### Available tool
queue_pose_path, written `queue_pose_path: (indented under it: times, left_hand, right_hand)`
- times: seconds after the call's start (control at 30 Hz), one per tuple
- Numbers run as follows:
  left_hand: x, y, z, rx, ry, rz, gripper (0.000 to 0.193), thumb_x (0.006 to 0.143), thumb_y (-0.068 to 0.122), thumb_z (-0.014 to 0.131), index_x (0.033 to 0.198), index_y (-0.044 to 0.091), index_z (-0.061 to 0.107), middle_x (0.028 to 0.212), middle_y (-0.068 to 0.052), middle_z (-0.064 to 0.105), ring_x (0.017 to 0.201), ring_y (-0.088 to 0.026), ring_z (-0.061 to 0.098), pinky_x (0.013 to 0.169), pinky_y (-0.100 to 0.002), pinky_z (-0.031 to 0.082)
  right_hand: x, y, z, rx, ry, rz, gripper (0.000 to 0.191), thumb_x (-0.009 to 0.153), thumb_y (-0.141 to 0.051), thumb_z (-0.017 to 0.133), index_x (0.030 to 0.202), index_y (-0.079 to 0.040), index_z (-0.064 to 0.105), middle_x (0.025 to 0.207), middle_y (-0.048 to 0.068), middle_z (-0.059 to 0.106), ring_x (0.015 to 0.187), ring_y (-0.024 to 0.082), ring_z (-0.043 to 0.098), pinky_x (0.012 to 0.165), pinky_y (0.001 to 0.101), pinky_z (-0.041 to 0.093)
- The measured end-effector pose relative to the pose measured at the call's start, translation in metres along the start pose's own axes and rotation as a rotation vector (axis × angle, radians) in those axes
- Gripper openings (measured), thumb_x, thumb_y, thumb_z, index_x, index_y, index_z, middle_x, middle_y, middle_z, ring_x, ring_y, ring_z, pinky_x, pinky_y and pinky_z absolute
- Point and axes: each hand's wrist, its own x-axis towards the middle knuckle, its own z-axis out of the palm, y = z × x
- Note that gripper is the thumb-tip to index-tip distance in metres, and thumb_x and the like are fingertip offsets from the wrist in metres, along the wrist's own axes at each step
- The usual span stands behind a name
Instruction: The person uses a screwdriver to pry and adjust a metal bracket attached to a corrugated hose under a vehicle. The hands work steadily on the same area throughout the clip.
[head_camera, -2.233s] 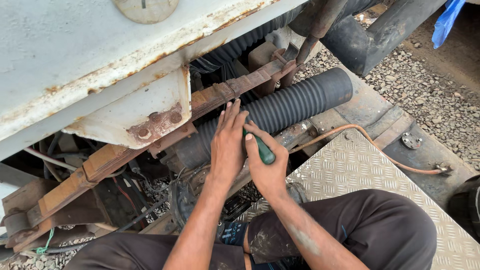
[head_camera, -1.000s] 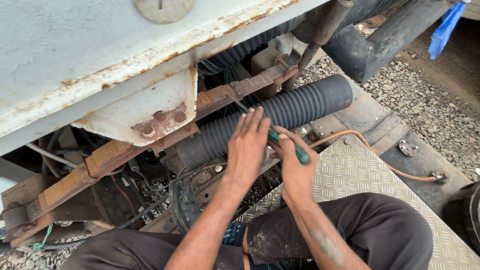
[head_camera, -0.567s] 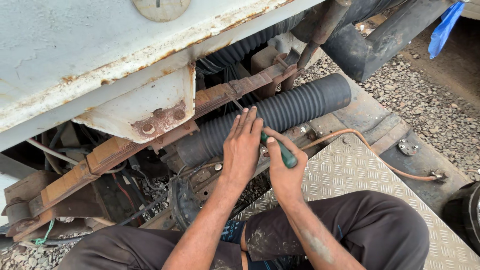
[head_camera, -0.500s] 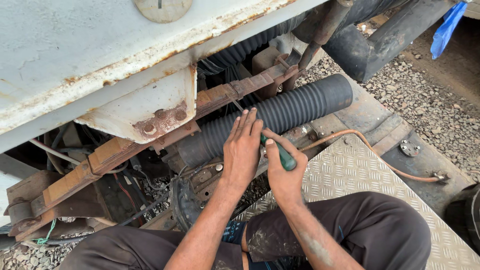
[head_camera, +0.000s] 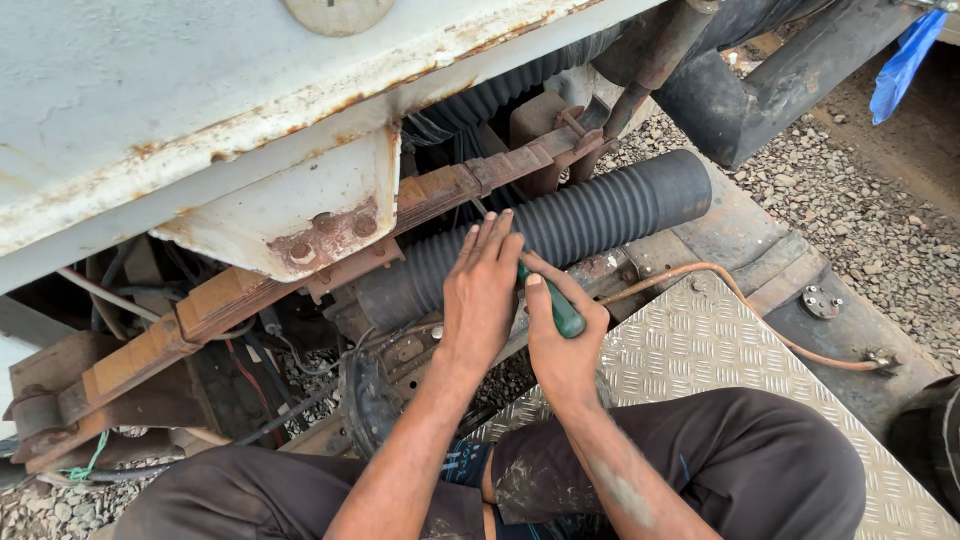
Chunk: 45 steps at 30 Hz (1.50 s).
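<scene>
1. Green-handled screwdriver (head_camera: 562, 312) is what your right hand (head_camera: 562, 340) has: fingers wrapped tight round the handle, thumb laid along it. It sits just below the black ribbed hose (head_camera: 560, 235), near the hose's middle.
2. Head view, only one: your left hand (head_camera: 482, 290) lies flat on the hose, fingers straight and close together, gripping nothing and pressing down right next to where the tool goes in.
3. Tool's long axis runs on a slant, handle end low and to the right toward you, working end up and to the left toward the hose. The tip is hidden behind your left fingers, so you can't tell what it is set in.
4. Hose lies on a slant too, open end up right, other end running down left under the rusty leaf spring (head_camera: 300, 270) and the white rusted body panel (head_camera: 200, 110).
5. How far along: looks like mid-job. Hose is in place on the frame and the tool is engaged at it; whether any fastening is loose or tight can't be seen.
6. You sit on a checkered metal plate (head_camera: 700, 350); a thin copper-coloured tube (head_camera: 760, 320) curves across it, gravel (head_camera: 840, 200) beyond.
</scene>
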Motion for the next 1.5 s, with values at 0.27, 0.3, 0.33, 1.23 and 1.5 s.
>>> queue_pose_path:
  times: [0.27,0.3,0.33,1.23,1.5]
  left_hand:
    - [0.0,0.002,-0.004,0.033,-0.012,0.002,0.029,0.082,-0.005,0.065,0.11,-0.004,0.061,0.142,-0.025,0.059,0.138,-0.038,0.054,0.119,-0.049,0.04]
    - [-0.001,0.002,-0.003,0.037,-0.016,0.007,0.028,0.081,-0.004,0.066,0.108,-0.004,0.06,0.142,-0.025,0.059,0.138,-0.039,0.054,0.119,-0.049,0.04]
    - [-0.002,0.001,-0.002,0.052,-0.004,0.004,0.028,0.081,-0.005,0.066,0.109,-0.005,0.061,0.141,-0.026,0.06,0.137,-0.039,0.054,0.119,-0.049,0.04]
    - [-0.01,0.011,-0.008,0.096,0.058,0.014,0.031,0.085,-0.001,0.065,0.116,-0.005,0.059,0.138,-0.026,0.061,0.135,-0.039,0.057,0.121,-0.049,0.04]
    - [-0.005,0.001,-0.002,0.127,0.032,0.022,0.024,0.088,0.0,0.063,0.111,-0.004,0.059,0.137,-0.025,0.063,0.136,-0.036,0.058,0.122,-0.047,0.04]
  right_hand:
    - [-0.003,-0.002,0.001,0.037,0.036,0.076,0.026,0.1,-0.01,0.063,0.119,0.0,0.077,0.091,0.001,0.073,0.081,0.005,0.059,0.073,0.0232,0.05]
    - [-0.005,-0.001,0.0,0.041,0.032,0.094,0.026,0.1,-0.01,0.063,0.119,0.0,0.077,0.089,0.001,0.072,0.08,0.006,0.059,0.072,0.0232,0.05]
    - [-0.005,0.001,0.0,0.048,0.031,0.106,0.026,0.1,-0.01,0.064,0.119,0.0,0.078,0.087,0.001,0.07,0.079,0.006,0.058,0.071,0.0232,0.049]
    - [-0.009,-0.013,-0.001,0.04,0.051,-0.014,0.024,0.1,-0.006,0.06,0.117,0.004,0.074,0.113,0.011,0.078,0.103,0.013,0.07,0.092,0.0268,0.055]
    - [-0.002,-0.004,0.003,0.042,0.041,-0.021,0.025,0.1,-0.005,0.059,0.116,0.004,0.075,0.102,0.006,0.076,0.091,0.008,0.065,0.082,0.0239,0.054]
